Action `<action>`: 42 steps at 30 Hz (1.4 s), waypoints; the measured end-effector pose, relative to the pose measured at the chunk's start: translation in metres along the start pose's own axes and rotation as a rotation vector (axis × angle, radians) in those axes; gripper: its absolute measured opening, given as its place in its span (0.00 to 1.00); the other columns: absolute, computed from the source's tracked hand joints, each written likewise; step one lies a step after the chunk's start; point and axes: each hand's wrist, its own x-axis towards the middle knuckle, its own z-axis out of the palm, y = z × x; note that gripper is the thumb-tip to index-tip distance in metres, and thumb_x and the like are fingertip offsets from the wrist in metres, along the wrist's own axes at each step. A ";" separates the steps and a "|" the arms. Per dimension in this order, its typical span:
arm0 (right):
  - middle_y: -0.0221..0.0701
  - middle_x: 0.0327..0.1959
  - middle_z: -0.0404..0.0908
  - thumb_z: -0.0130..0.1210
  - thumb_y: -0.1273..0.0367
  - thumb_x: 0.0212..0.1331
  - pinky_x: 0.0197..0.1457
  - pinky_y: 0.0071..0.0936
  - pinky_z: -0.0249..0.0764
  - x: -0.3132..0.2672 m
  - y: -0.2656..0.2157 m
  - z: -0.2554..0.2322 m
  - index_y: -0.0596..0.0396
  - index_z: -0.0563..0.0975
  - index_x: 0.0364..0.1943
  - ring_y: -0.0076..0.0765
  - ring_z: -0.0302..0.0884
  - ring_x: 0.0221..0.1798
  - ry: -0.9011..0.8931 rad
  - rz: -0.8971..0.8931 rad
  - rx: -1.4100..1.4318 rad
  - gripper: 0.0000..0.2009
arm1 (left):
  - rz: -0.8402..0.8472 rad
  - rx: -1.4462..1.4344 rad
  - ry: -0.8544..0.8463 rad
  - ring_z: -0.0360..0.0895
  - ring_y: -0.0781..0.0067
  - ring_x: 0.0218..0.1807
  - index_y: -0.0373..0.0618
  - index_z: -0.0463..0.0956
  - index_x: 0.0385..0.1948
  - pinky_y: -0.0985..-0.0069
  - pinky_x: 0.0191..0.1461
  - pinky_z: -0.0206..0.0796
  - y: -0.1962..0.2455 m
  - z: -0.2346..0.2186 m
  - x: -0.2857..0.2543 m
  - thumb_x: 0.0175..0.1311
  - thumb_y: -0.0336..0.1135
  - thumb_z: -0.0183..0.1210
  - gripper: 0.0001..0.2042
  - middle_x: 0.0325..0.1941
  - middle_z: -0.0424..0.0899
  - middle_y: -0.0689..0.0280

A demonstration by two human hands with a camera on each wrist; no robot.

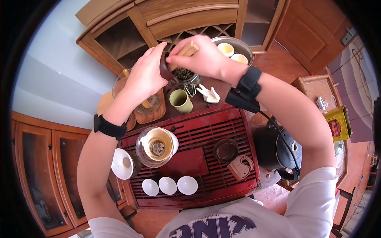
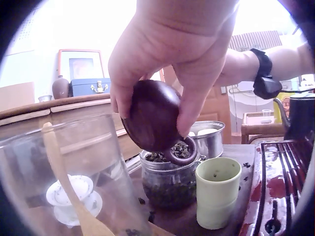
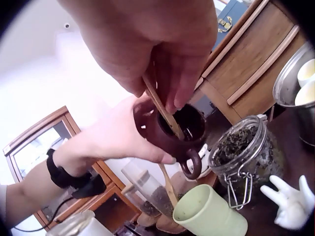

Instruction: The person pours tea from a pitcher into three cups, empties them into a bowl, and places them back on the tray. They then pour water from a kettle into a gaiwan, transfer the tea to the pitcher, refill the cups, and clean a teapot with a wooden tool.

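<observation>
My left hand [image 1: 143, 75] grips a small dark brown clay teapot [image 2: 152, 115] by its body, tilted, its ring handle hanging down in the left wrist view. Between thumb and fingers my right hand [image 1: 204, 59] pinches a flat bamboo stick-like tool [image 3: 162, 109], its lower end inside the teapot's open mouth. Close by the pot stands an open glass jar [image 2: 170, 186] of dark dry tea leaves with a wire clasp. A pale green cup [image 1: 181, 101] is beside the jar, and a white hand-shaped figurine [image 1: 208, 94] lies to its right.
A red slatted tea tray [image 1: 234, 131] bears three white cups [image 1: 168, 185], a glass pitcher [image 1: 143, 152] and a brown bowl [image 1: 226, 150]. A metal basin [image 1: 248, 47] with cups stands behind; a dark kettle [image 1: 286, 148] is on the right, a white lidded bowl [image 1: 122, 164] left.
</observation>
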 end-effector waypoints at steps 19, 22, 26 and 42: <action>0.38 0.28 0.86 0.63 0.61 0.59 0.31 0.23 0.83 -0.004 0.002 -0.030 0.65 0.83 0.36 0.26 0.86 0.28 0.242 0.363 0.198 0.16 | -0.068 -0.074 0.091 0.73 0.50 0.64 0.42 0.63 0.66 0.63 0.68 0.67 -0.006 -0.006 -0.005 0.39 0.27 0.75 0.44 0.62 0.75 0.51; 0.36 0.36 0.86 0.56 0.64 0.67 0.30 0.22 0.80 -0.007 -0.015 -0.041 0.64 0.82 0.39 0.30 0.86 0.32 0.354 0.288 0.453 0.13 | -0.101 -0.276 0.177 0.74 0.52 0.64 0.45 0.62 0.66 0.64 0.68 0.67 -0.024 -0.004 -0.010 0.40 0.32 0.78 0.45 0.61 0.76 0.50; 0.37 0.37 0.85 0.52 0.66 0.68 0.35 0.22 0.80 -0.016 -0.053 -0.047 0.64 0.82 0.39 0.32 0.86 0.32 0.369 0.101 0.580 0.13 | 0.001 -0.610 0.218 0.71 0.58 0.67 0.43 0.57 0.69 0.64 0.69 0.67 -0.020 -0.010 -0.022 0.40 0.27 0.79 0.49 0.65 0.71 0.52; 0.36 0.31 0.86 0.65 0.75 0.54 0.34 0.30 0.80 -0.085 -0.142 -0.038 0.61 0.84 0.34 0.38 0.85 0.31 -0.175 -0.687 -0.114 0.04 | 0.317 -0.668 0.371 0.68 0.61 0.71 0.44 0.55 0.70 0.67 0.67 0.71 0.037 -0.050 -0.125 0.39 0.20 0.77 0.51 0.72 0.63 0.56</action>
